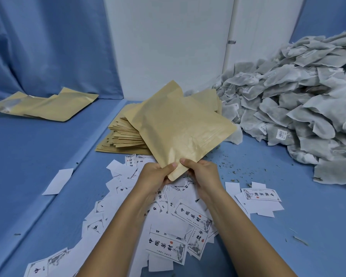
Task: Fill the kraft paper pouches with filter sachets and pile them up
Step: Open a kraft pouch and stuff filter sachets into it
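Your left hand [155, 174] and right hand [201, 171] pinch, thumbs on top, the near corner of one kraft pouch [180, 124] above the pouch stack [124, 136].

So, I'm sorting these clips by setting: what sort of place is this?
Likely a hand-packing station: a heap of filter sachets at the right, a stack of empty kraft pouches in the middle, and printed labels strewn over the blue surface. The left hand and right hand grip one pouch.
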A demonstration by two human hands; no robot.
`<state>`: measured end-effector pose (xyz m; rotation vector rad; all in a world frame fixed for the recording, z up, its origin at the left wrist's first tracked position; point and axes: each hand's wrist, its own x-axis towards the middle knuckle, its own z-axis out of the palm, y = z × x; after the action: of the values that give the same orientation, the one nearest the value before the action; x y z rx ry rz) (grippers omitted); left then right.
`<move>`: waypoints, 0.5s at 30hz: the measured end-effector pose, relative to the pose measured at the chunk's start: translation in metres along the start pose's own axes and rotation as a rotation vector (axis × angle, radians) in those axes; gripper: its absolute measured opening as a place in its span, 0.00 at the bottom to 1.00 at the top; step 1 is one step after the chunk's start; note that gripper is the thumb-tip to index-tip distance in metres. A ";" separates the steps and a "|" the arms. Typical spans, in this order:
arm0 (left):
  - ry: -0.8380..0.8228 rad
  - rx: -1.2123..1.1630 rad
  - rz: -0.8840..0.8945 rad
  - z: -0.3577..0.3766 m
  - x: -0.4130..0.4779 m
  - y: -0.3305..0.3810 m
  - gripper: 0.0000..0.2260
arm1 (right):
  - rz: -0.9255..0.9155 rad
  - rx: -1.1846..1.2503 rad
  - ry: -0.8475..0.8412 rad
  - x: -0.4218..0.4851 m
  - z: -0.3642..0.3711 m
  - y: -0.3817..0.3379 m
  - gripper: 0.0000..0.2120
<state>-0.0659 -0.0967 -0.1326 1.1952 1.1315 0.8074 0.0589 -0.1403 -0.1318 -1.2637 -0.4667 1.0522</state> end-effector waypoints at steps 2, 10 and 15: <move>-0.004 0.018 -0.005 0.001 0.001 0.001 0.09 | 0.002 0.022 0.018 0.000 0.002 0.001 0.08; -0.023 0.143 0.046 -0.004 -0.002 0.004 0.11 | -0.037 0.043 0.050 -0.002 0.000 -0.003 0.07; 0.007 0.236 0.088 -0.008 -0.001 0.002 0.10 | -0.119 0.023 0.120 0.003 -0.011 -0.013 0.14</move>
<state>-0.0740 -0.0947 -0.1304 1.4467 1.2109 0.7592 0.0740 -0.1434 -0.1237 -1.2558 -0.4313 0.8745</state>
